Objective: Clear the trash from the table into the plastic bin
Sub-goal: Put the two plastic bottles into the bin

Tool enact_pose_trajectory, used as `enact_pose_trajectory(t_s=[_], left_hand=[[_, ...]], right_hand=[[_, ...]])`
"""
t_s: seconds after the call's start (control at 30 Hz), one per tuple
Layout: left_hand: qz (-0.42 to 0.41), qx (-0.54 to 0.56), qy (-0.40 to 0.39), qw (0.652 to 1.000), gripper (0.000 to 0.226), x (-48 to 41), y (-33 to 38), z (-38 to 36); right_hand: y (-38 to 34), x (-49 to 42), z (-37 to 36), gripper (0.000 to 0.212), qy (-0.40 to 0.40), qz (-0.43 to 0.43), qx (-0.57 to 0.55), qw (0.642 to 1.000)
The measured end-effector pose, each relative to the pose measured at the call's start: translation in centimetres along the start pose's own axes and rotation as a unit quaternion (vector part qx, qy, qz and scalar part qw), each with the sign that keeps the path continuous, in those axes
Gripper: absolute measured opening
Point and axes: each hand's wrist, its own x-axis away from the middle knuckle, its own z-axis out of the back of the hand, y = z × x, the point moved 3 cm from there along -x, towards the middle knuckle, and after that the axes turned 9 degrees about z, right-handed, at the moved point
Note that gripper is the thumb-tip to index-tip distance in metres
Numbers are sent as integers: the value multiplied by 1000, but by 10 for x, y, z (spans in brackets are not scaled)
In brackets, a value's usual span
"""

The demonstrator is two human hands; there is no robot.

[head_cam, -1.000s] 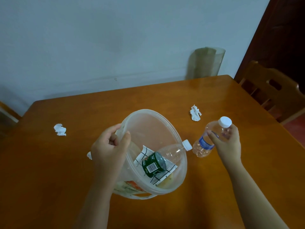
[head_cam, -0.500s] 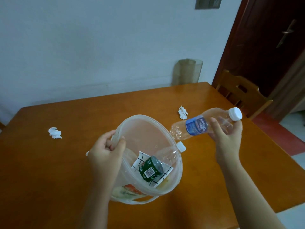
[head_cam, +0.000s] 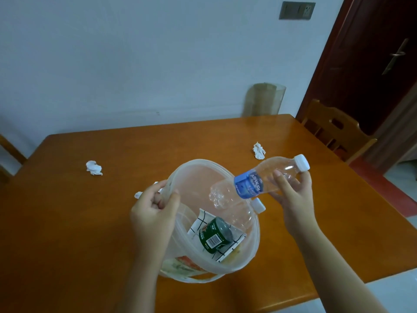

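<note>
Inside bin (head_cam: 198, 161) lie can (head_cam: 214, 234), clear bottle (head_cam: 241, 219); left fingers (head_cam: 155, 191) grip rim, right fingers (head_cam: 279, 180) hold labelled bottle (head_cam: 250, 185).

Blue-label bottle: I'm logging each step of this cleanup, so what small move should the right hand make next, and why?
Probably tip it a little further and let go. The right hand pinches the blue-label bottle with its base over the mouth of the plastic bin, cap end raised, while the left hand grips the rim.

Faced a pale blue-grey wall (head_cam: 135, 64) at 12 o'clock, dark switch plate (head_cam: 297, 10) at 1. Noted a dark brown door (head_cam: 372, 64) at 2, wooden chair (head_cam: 348, 134) at 3, red floor (head_cam: 392, 188) at 4.
</note>
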Motion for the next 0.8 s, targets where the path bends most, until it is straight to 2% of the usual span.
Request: enact_pose_trajectory(t_s=[0.27, 0.5, 0.57, 0.73, 0.8], left_hand=[[-13, 2, 5, 1000, 32, -1, 1, 6], [-10, 3, -3, 1000, 28, -13, 6, -29], [-15, 0, -4, 1000, 28, -15, 10, -45], [-14, -12, 4, 1000, 27, -28, 22, -92], [-21, -17, 6, 1000, 27, -34, 28, -112]], right_hand=[[29, 5, -17, 49, -69, -52, 37, 996], [49, -20, -5, 70, -105, -116, 67, 985], [54, -33, 1, 66, -125, -128, 76, 981], [65, -72, 22, 39, -171, -140, 85, 972], [69, -91, 34, 39, -171, -142, 91, 971]])
